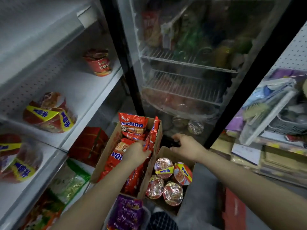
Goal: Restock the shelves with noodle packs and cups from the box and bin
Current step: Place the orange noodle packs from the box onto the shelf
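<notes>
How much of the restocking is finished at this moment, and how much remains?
Done: a few bowl packs and one cup stand on the shelves. In hand: the left hand grips a noodle pack in the box. Left: that box is nearly full, and cups remain beside it.

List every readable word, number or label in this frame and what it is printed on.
"110": blue band on the top red noodle pack in the cardboard box; the characters beside it are too blurred.
Yellow bands on the noodle cups: blue characters, unreadable.
Everything else: too blurred.

Left hand (135, 153) in a curled grip, right hand (186, 147) spread, fingers loosely bent, both arms outstretched.
</notes>
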Action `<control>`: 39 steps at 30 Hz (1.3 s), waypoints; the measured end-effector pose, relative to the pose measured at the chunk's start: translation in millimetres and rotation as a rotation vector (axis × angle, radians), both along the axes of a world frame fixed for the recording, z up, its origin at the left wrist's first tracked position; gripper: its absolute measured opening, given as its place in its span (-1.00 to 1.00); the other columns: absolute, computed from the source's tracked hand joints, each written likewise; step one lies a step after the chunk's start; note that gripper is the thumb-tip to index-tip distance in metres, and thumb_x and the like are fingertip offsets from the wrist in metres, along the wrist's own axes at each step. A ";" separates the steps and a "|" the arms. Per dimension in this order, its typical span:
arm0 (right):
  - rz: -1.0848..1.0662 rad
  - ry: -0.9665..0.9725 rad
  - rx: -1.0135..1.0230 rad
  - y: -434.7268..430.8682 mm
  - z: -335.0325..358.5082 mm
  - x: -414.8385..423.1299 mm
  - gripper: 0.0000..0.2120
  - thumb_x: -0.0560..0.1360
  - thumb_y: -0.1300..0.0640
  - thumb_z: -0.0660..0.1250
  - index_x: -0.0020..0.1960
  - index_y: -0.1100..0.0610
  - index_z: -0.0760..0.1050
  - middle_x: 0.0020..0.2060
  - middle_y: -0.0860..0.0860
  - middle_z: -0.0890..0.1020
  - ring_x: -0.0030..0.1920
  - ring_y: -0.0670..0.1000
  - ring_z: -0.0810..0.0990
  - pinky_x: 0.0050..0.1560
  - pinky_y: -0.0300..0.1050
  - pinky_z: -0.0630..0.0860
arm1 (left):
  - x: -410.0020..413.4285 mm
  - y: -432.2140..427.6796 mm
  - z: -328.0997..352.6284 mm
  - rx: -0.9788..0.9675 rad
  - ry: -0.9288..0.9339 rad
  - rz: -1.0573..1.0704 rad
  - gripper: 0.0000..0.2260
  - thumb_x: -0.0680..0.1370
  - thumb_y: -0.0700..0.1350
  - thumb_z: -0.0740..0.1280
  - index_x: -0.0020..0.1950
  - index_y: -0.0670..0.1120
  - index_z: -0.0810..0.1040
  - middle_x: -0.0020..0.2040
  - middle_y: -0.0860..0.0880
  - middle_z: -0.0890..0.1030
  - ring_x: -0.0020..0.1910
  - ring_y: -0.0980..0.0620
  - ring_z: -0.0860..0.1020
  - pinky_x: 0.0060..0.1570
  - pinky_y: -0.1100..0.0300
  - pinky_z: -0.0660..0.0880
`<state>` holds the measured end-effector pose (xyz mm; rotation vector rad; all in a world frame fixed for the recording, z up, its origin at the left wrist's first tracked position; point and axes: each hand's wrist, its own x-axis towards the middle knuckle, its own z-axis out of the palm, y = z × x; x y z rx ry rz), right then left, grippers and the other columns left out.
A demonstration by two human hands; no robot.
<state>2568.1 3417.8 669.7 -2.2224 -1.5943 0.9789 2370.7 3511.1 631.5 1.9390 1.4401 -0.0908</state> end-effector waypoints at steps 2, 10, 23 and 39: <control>-0.046 0.015 -0.042 27.4 -18.0 5.6 -0.49 0.53 -0.02 0.36 0.43 0.12 0.38 0.30 0.08 0.54 0.26 0.05 0.52 0.22 -0.08 0.50 | 8.0 26.9 -19.6 -0.034 0.006 -0.021 -0.61 0.57 0.02 0.37 0.35 -0.11 0.49 0.24 -0.07 0.60 0.22 -0.09 0.56 0.15 0.16 0.46; -0.194 0.114 -0.186 92.3 -92.9 10.7 -0.57 0.54 -0.02 0.35 0.30 0.22 0.47 0.21 0.11 0.60 0.22 0.12 0.55 0.19 -0.04 0.48 | 46.5 111.1 -117.8 -0.160 0.006 -0.020 -0.71 0.52 0.08 0.41 0.10 -0.09 0.59 0.02 -0.07 0.68 0.06 -0.12 0.63 0.04 0.07 0.54; -0.238 0.096 -0.253 84.1 -122.6 39.3 -0.57 0.52 0.00 0.36 0.36 0.05 0.42 0.14 0.03 0.62 0.09 0.03 0.60 0.05 -0.06 0.55 | 74.7 128.4 -165.3 -0.077 -0.026 0.120 -0.77 0.65 -0.19 0.15 0.19 -0.13 0.55 0.02 -0.15 0.65 -0.06 -0.15 0.60 -0.09 0.10 0.50; 0.072 0.344 0.042 48.2 7.5 -2.7 -0.53 0.46 0.12 0.49 0.23 0.00 0.31 -0.04 -0.31 0.43 0.14 -0.09 0.53 -0.12 -0.60 0.34 | -53.3 61.5 47.4 -0.329 -0.546 0.232 -0.76 0.65 -0.13 0.27 0.29 -0.14 0.54 0.11 -0.12 0.69 0.06 -0.08 0.68 0.09 0.05 0.61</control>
